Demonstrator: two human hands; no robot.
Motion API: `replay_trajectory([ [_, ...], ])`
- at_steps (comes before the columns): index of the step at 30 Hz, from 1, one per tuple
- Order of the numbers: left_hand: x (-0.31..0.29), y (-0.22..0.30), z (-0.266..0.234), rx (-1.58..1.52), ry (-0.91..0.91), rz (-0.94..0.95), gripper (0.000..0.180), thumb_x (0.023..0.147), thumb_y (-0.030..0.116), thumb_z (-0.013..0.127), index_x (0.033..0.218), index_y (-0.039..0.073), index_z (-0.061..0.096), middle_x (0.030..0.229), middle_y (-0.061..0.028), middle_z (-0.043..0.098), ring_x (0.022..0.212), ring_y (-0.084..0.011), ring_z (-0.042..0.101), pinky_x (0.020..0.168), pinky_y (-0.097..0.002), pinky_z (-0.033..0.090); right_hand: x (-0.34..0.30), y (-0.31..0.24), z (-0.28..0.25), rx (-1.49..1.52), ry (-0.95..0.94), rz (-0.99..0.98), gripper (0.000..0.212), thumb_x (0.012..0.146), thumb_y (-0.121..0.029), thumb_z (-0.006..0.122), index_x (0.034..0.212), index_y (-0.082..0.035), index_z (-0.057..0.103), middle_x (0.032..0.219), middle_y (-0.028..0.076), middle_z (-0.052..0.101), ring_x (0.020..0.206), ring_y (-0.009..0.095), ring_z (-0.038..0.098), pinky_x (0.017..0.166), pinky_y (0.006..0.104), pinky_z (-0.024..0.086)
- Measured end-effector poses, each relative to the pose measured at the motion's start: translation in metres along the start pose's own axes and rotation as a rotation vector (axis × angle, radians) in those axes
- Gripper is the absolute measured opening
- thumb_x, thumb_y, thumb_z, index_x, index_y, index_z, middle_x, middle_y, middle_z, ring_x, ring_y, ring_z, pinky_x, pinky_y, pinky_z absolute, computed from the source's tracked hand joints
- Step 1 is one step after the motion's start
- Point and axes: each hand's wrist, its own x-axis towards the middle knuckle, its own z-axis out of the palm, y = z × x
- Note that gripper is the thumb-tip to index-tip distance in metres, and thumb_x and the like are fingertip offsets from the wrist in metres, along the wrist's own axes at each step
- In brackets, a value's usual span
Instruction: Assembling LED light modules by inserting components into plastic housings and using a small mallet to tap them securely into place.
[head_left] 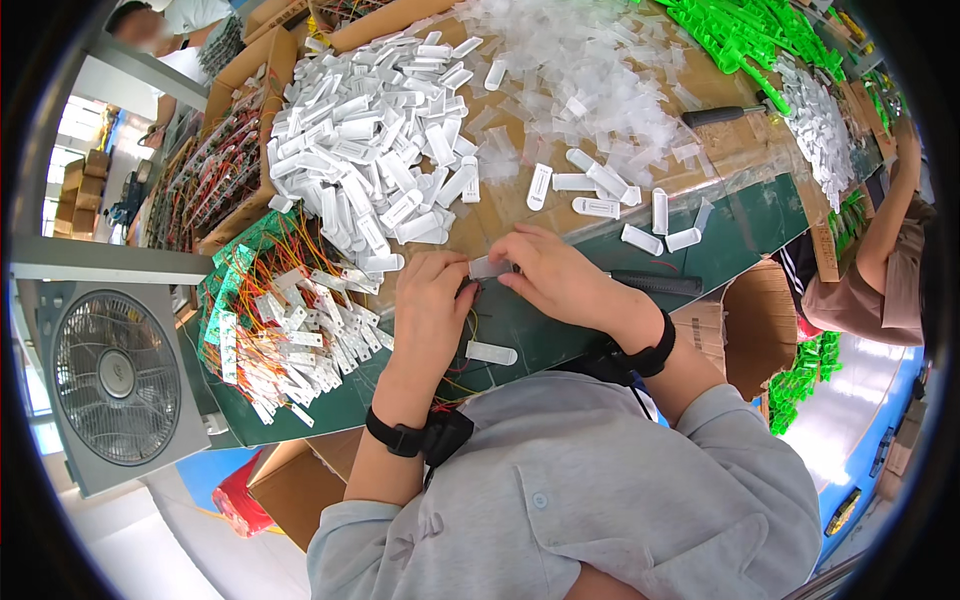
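Observation:
Both hands meet at the table's near edge over a small pale plastic casing (489, 267). My left hand (432, 290) pinches its left end, fingers bent; thin wires trail down beneath that hand. With thumb and fingers closed, my right hand (553, 273) grips the other end. The fingers hide part of the casing. Just below lies a loose white plastic casing (491, 353). Beyond my hands rises a big heap of white plastic casings (370, 140), with several strays to its right. At the left is a pile of white circuit strips (315, 335) with red and yellow wires.
Translucent plastic pieces (590, 75) are heaped at the back. A black-handled tool (715, 116) lies beside them, and a dark bar-shaped tool (655, 283) is near my right wrist. Bright green parts (740, 40) sit far right. A fan (116, 375) stands left; co-workers are at both sides.

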Motion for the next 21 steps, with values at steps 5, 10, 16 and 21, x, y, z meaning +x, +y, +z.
replay_trajectory([
  [5,-0.002,-0.001,0.002,-0.002,-0.008,0.016,0.023,0.076,0.001,0.079,0.098,-0.001,0.073,0.107,-0.012,0.067,0.099,-0.0325,0.062,0.086,-0.0419,0.051,0.002,-0.01,0.006,0.105,0.145,0.219,0.026,0.088,-0.005,0.071,0.111,-0.006,0.058,0.101,0.013,0.064,0.101,0.034,0.061,0.091,0.0461,0.047],
  [10,-0.005,-0.002,0.004,-0.037,0.021,0.025,0.024,0.077,0.0,0.077,0.1,0.0,0.074,0.107,-0.011,0.067,0.1,-0.0321,0.062,0.088,-0.0419,0.051,0.009,-0.006,0.01,-0.218,0.353,0.088,0.017,0.081,-0.004,0.074,0.095,-0.009,0.067,0.096,0.007,0.06,0.1,0.028,0.059,0.091,0.0443,0.046],
  [16,-0.006,-0.004,0.007,-0.01,0.04,0.052,0.024,0.076,0.0,0.077,0.099,0.001,0.073,0.108,-0.009,0.067,0.102,-0.0312,0.062,0.088,-0.0425,0.05,0.014,0.009,0.002,-0.458,0.222,-0.13,0.019,0.08,-0.008,0.075,0.098,-0.012,0.069,0.096,0.003,0.061,0.098,0.027,0.059,0.094,0.0429,0.042],
  [21,-0.009,-0.005,0.009,0.02,0.058,0.048,0.025,0.075,0.001,0.077,0.099,0.003,0.072,0.109,-0.0078,0.066,0.104,-0.0304,0.061,0.09,-0.0431,0.049,0.007,-0.037,0.02,-0.552,0.288,0.254,0.031,0.078,-0.025,0.08,0.1,-0.006,0.068,0.103,0.009,0.06,0.105,0.03,0.056,0.101,0.0492,0.039],
])
